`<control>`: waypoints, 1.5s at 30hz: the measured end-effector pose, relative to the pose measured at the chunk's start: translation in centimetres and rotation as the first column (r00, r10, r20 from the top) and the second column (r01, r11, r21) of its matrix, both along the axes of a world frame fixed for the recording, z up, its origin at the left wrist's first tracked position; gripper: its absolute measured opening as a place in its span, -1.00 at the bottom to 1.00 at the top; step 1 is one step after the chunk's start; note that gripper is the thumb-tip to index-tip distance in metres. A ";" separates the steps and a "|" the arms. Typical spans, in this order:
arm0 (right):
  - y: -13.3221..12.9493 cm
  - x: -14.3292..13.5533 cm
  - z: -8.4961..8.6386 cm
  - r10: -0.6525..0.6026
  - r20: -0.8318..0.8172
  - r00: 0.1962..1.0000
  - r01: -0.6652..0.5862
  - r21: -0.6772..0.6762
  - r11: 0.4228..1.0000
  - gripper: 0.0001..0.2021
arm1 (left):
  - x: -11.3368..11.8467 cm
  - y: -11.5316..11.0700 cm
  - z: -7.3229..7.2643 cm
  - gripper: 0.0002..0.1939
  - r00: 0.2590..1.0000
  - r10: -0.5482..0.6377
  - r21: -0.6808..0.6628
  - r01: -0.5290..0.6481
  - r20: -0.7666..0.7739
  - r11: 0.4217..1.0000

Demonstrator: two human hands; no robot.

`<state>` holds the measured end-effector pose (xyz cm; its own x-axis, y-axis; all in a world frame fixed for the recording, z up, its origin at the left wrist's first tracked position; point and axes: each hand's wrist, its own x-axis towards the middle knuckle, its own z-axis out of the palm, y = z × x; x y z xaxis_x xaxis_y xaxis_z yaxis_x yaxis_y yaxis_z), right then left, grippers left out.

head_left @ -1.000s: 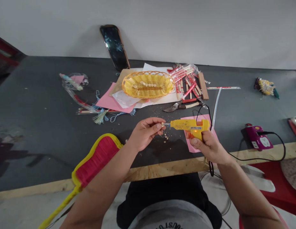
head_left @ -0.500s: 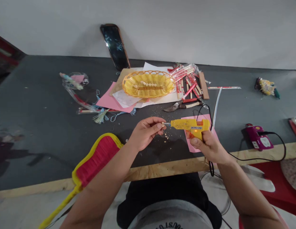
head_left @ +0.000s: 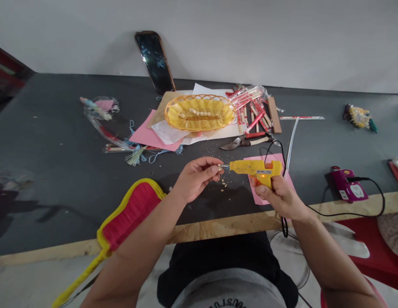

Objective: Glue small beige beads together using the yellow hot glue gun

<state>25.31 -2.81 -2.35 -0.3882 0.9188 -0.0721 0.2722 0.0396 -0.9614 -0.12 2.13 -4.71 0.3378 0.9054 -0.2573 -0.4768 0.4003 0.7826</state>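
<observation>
My right hand (head_left: 282, 194) is wrapped round the handle of a yellow glue gun (head_left: 250, 167), which points left with a small orange light glowing on its side. Its metal nozzle meets a small pale wooden piece (head_left: 220, 168) pinched between the thumb and fingers of my left hand (head_left: 200, 175). Most of that piece is hidden by my fingertips. Pale crumbs (head_left: 223, 185) lie scattered on the dark table (head_left: 205, 209) below. Under the gun is a sheet of pink paper (head_left: 259, 199).
Behind my hands stand a yellow basket (head_left: 199, 125) with small pale pieces, pruning shears (head_left: 233, 144) and packaged sticks (head_left: 250, 100). A phone (head_left: 155, 62) leans on the wall. A red-and-yellow fan (head_left: 131, 214) lies left; the cord runs to a purple power socket (head_left: 348, 185) at right.
Almost nothing differs. Both hands hold the same place, with the nozzle still against the small piece.
</observation>
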 end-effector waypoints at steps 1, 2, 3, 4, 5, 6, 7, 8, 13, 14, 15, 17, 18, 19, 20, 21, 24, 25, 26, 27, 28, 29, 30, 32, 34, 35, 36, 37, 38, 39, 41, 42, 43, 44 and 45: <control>0.0 0.0 0.0 0.000 -0.003 1.000 0.000 0.006 1.000 -0.76 | 0.0 0.0 0.0 -0.71 1.000 -0.001 -0.003 0.001 0.001 1.000; 0.0 0.0 -0.1 0.002 -0.006 1.000 -0.002 0.012 1.000 -0.76 | 0.0 0.0 -0.1 -0.71 1.000 -0.001 -0.004 0.001 0.000 1.000; 0.0 0.0 -0.1 0.006 -0.008 1.000 -0.006 0.014 1.000 -0.77 | 0.0 0.0 -0.1 -0.71 1.000 -0.001 -0.003 0.001 0.000 1.000; 0.0 0.0 -0.1 0.009 -0.010 1.000 -0.009 0.014 1.000 -0.77 | 0.0 0.0 -0.1 -0.71 1.000 -0.001 -0.001 0.001 -0.002 1.000; 0.0 0.0 -0.1 0.009 -0.012 1.000 -0.009 0.011 1.000 -0.77 | 0.0 0.0 -0.1 -0.71 1.000 -0.001 0.000 0.001 -0.003 1.000; 0.0 0.0 -0.1 0.007 -0.014 1.000 -0.007 0.006 1.000 -0.77 | 0.0 0.0 0.0 -0.70 1.000 0.000 -0.001 0.000 -0.003 1.000; 0.0 0.0 -0.1 0.005 -0.015 1.000 -0.005 0.001 1.000 -0.77 | 0.0 0.0 0.0 -0.70 1.000 0.001 -0.002 -0.001 -0.003 1.000; 0.0 0.0 0.0 0.003 -0.013 1.000 -0.003 -0.006 1.000 -0.77 | 0.0 0.0 0.1 -0.69 1.000 0.002 -0.004 -0.002 -0.003 1.000; 0.1 0.0 0.0 -0.020 0.012 1.000 0.019 0.007 1.000 -0.74 | 0.0 0.0 0.2 -0.66 1.000 0.000 -0.005 0.000 0.007 1.000; 0.1 0.0 0.0 -0.025 0.009 1.000 0.025 0.013 1.000 -0.73 | 0.0 0.0 0.2 -0.66 1.000 0.002 -0.003 -0.002 0.013 1.000; 0.1 -0.1 0.0 -0.030 0.006 1.000 0.030 0.012 0.999 -0.72 | 0.0 0.0 0.2 -0.66 1.000 0.006 -0.001 -0.006 0.021 1.000; 0.1 -0.1 0.0 -0.032 -0.008 0.999 0.032 -0.016 0.999 -0.70 | 0.1 0.1 0.3 -0.67 0.999 0.009 0.002 -0.009 0.034 1.000; 0.1 0.0 0.1 -0.034 -0.021 0.999 0.033 -0.039 0.999 -0.69 | 0.1 0.1 0.3 -0.67 0.999 0.009 0.003 -0.009 0.038 1.000; 0.1 0.0 0.1 -0.040 -0.039 0.998 0.038 -0.060 0.997 -0.68 | 0.1 0.1 0.3 -0.67 0.999 0.010 0.005 -0.010 0.041 1.000; 0.2 0.1 0.2 -0.050 -0.062 0.997 0.045 -0.079 0.996 -0.66 | 0.1 0.1 0.3 -0.67 0.999 0.010 0.008 -0.010 0.043 1.000; 0.3 0.3 0.3 -0.061 -0.084 0.995 0.053 -0.095 0.994 -0.64 | 0.1 0.1 0.3 -0.66 0.999 0.011 0.010 -0.011 0.044 1.000; 1.1 1.1 0.3 -0.125 -0.096 0.988 0.111 -0.133 0.985 -0.61 | 0.1 0.0 0.2 -0.65 0.999 0.015 0.021 -0.016 0.039 1.000; 1.6 1.5 0.2 -0.148 -0.075 0.986 0.136 -0.146 0.980 -0.60 | 0.0 0.1 0.1 -0.65 0.999 0.015 0.026 -0.016 0.034 1.000; 2.1 2.0 0.0 -0.167 -0.044 0.985 0.159 -0.157 0.975 -0.59 | 0.0 0.1 0.1 -0.66 0.999 0.015 0.031 -0.016 0.029 0.999; 2.6 2.6 -0.3 -0.180 -0.005 0.984 0.177 -0.166 0.970 -0.59 | 0.0 0.1 0.1 -0.66 1.000 0.016 0.036 -0.017 0.023 0.999; 3.1 3.1 -0.7 -0.184 0.037 0.982 0.188 -0.167 0.968 -0.57 | 0.0 0.1 0.1 -0.66 1.000 0.017 0.039 -0.018 0.017 0.999; 3.5 3.7 -1.0 -0.184 0.091 0.979 0.196 -0.153 0.969 -0.56 | 0.0 0.0 0.1 -0.66 1.000 0.019 0.042 -0.020 0.010 0.999; 3.9 4.2 -1.3 -0.196 0.164 0.967 0.215 -0.111 0.970 -0.56 | 0.1 0.0 0.1 -0.66 1.000 0.020 0.047 -0.020 0.002 0.999; 4.1 4.9 -1.4 -0.274 0.357 0.893 0.267 0.068 0.961 -0.55 | 0.1 0.0 0.2 -0.66 1.000 0.017 0.059 -0.017 -0.012 0.998; 3.7 5.0 -0.7 -0.414 0.501 0.760 0.267 0.340 0.902 -0.59 | 0.2 -0.1 0.2 -0.66 0.999 0.011 0.066 -0.008 -0.031 0.998; 3.3 4.6 -0.1 -0.474 0.522 0.710 0.237 0.457 0.858 -0.63 | 0.3 -0.1 0.2 -0.66 0.999 0.007 0.069 -0.004 -0.040 0.998; 2.8 3.9 0.5 -0.506 0.509 0.696 0.196 0.543 0.816 -0.68 | 0.3 -0.1 0.2 -0.66 0.999 0.005 0.070 -0.002 -0.048 0.998; 2.3 2.9 1.2 -0.497 0.479 0.723 0.155 0.588 0.793 -0.72 | 0.4 -0.1 0.2 -0.66 0.998 0.003 0.072 0.001 -0.055 0.997; 1.9 1.7 1.7 -0.473 0.428 0.770 0.151 0.597 0.788 -0.74 | 0.4 -0.2 0.2 -0.66 0.998 0.001 0.074 0.003 -0.059 0.997; 1.5 0.4 2.0 -0.424 0.366 0.828 0.153 0.581 0.800 -0.75 | 0.4 -0.2 0.2 -0.66 0.998 -0.002 0.074 0.007 -0.062 0.997; 1.2 -2.4 2.0 -0.301 0.270 0.915 0.125 0.520 0.845 -0.77 | 0.4 -0.2 0.2 -0.67 0.998 -0.010 0.070 0.015 -0.069 0.997; 1.3 -3.7 1.7 -0.275 0.220 0.936 0.129 0.514 0.848 -0.78 | 0.3 -0.2 0.1 -0.66 0.997 -0.013 0.068 0.018 -0.072 0.997; 1.4 -4.7 1.3 -0.243 0.183 0.953 0.123 0.500 0.858 -0.79 | 0.3 -0.2 0.1 -0.66 0.997 -0.015 0.068 0.020 -0.074 0.997; 1.6 -5.6 0.7 -0.227 0.143 0.963 0.129 0.494 0.860 -0.80 | 0.3 -0.2 0.1 -0.65 0.997 -0.016 0.069 0.021 -0.075 0.997; 1.8 -6.2 0.2 -0.218 0.112 0.969 0.137 0.488 0.862 -0.81 | 0.3 -0.2 0.1 -0.65 0.997 -0.018 0.070 0.023 -0.075 0.997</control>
<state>19.14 -1.02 -2.15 -0.2355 0.9095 0.3427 0.4646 0.4151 -0.7822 0.14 1.97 -4.61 0.3385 0.9155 -0.2176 -0.4083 0.3512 0.8426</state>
